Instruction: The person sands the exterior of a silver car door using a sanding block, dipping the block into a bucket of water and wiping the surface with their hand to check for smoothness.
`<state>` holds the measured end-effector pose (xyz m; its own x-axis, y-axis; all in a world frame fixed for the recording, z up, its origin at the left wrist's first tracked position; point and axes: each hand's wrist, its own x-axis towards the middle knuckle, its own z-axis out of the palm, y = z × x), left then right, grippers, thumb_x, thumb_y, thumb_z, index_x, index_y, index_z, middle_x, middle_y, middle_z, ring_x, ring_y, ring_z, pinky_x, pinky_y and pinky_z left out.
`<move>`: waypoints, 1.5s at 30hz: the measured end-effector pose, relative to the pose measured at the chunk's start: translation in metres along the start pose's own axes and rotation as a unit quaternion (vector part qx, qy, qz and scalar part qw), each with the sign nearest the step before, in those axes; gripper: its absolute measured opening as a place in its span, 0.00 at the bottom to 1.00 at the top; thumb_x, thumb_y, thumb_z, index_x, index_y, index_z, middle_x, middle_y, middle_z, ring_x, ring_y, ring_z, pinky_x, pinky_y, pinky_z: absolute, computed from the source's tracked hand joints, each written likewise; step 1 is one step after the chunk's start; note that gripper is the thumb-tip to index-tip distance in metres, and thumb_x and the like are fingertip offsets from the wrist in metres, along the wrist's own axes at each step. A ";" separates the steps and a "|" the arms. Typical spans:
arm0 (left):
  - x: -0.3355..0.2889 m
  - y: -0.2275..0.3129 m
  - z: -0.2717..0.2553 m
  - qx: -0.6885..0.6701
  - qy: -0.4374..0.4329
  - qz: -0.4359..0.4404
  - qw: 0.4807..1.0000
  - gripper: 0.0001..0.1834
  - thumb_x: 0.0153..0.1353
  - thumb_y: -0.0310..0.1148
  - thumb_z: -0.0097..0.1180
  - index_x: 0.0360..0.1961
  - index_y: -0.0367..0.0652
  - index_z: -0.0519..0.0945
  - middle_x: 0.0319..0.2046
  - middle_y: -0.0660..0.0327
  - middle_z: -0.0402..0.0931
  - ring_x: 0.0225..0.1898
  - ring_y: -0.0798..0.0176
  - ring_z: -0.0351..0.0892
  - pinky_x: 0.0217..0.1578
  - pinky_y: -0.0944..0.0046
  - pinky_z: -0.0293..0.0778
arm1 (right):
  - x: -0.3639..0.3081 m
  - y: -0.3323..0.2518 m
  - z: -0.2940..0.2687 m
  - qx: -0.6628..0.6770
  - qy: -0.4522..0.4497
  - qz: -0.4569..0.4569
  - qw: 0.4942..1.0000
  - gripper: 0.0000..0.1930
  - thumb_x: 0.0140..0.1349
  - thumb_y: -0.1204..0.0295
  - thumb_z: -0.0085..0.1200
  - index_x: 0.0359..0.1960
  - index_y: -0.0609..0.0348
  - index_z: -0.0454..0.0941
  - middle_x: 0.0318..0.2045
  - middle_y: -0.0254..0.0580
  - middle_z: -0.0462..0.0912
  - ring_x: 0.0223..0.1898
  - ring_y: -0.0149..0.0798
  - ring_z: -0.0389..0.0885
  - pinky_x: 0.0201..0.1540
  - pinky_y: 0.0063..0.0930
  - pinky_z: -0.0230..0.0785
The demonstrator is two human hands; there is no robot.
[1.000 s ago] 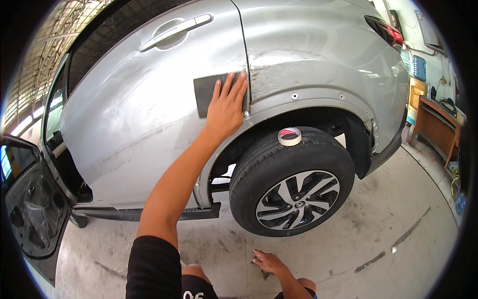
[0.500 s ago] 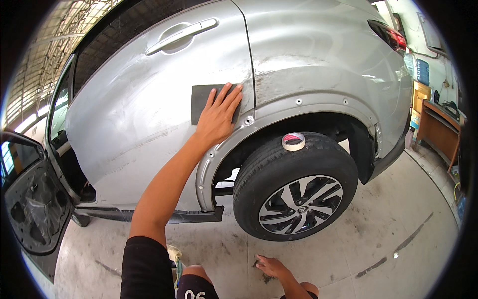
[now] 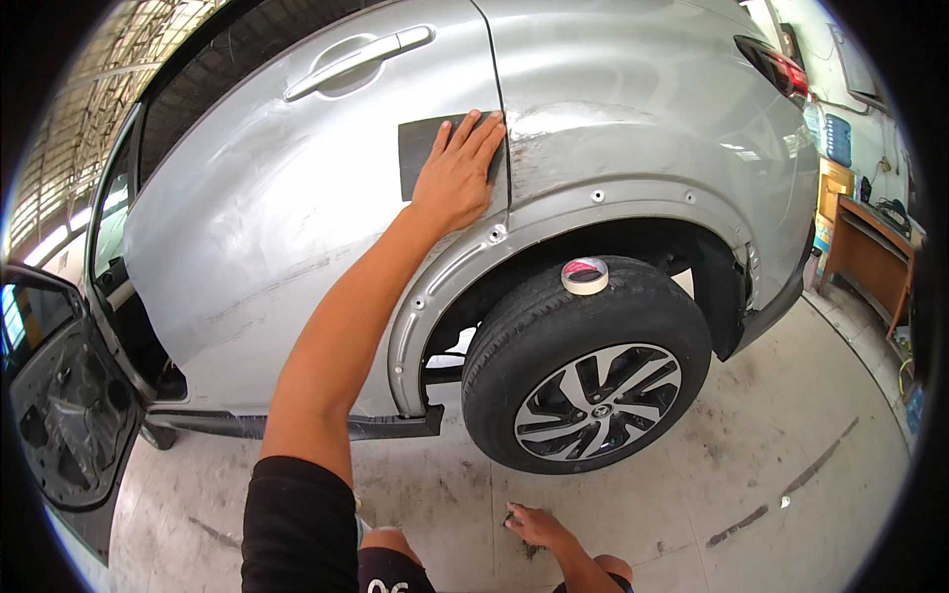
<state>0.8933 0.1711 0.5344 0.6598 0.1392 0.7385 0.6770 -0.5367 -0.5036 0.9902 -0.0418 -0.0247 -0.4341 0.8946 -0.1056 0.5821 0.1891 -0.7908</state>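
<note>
My left hand (image 3: 457, 168) lies flat with fingers stretched over a dark grey sheet that looks like sandpaper (image 3: 419, 153), pressing it against the silver car door (image 3: 247, 217). Its fingertips are beside the seam between the door and the rear panel (image 3: 593, 128). Dark scuffs mark the rear panel just right of the seam and the lower door. Low in front of my knees, my right hand (image 3: 535, 526) has its fingers curled, with a small dark bit showing at the fingertips. What that bit is, I cannot tell.
A roll of masking tape (image 3: 585, 277) rests on top of the rear tyre (image 3: 494, 385), below the bare wheel arch. The front car door (image 3: 74, 415) stands open at the left. A wooden desk (image 3: 870, 262) and a blue water bottle (image 3: 838, 143) are at the far right.
My left hand and the grey sheet have slid up and to the right across the door, closer to the seam. My right hand has hardly moved.
</note>
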 end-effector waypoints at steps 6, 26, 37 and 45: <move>-0.033 0.002 -0.011 -0.007 -0.035 0.026 0.999 0.41 0.53 0.22 0.54 0.71 0.36 0.59 0.74 0.54 0.51 0.77 0.50 0.44 0.75 0.45 0.40 | -0.004 0.006 -0.002 -0.006 0.017 -0.004 1.000 0.31 0.69 0.52 0.51 0.68 0.53 0.65 0.55 0.56 0.81 0.53 0.57 0.81 0.55 0.43 0.73; -0.031 0.010 0.006 0.055 -0.030 0.044 0.997 0.34 0.58 0.28 0.53 0.69 0.41 0.64 0.74 0.61 0.54 0.75 0.54 0.50 0.72 0.43 0.50 | 0.029 0.030 0.007 -0.007 -0.040 0.049 0.998 0.32 0.69 0.49 0.49 0.70 0.52 0.63 0.55 0.55 0.81 0.56 0.55 0.80 0.58 0.43 0.71; -0.047 -0.015 0.004 0.041 -0.018 -0.007 0.999 0.32 0.65 0.30 0.52 0.70 0.40 0.61 0.74 0.57 0.54 0.76 0.52 0.49 0.72 0.44 0.49 | 0.031 0.041 0.012 0.003 -0.009 0.021 1.000 0.33 0.69 0.51 0.50 0.71 0.53 0.61 0.54 0.54 0.81 0.53 0.54 0.81 0.56 0.43 0.72; 0.005 -0.016 -0.004 -0.022 0.010 0.021 0.999 0.32 0.64 0.27 0.51 0.70 0.38 0.61 0.73 0.55 0.54 0.76 0.50 0.49 0.73 0.45 0.48 | 0.026 0.020 -0.001 -0.003 -0.026 0.051 0.998 0.33 0.69 0.49 0.49 0.70 0.53 0.62 0.55 0.54 0.81 0.56 0.55 0.80 0.57 0.43 0.71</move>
<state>0.8845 0.1770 0.5474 0.6809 0.0999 0.7255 0.6333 -0.5779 -0.5148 0.9911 -0.0148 -0.0429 -0.4076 0.8873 -0.2159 0.6289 0.1013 -0.7709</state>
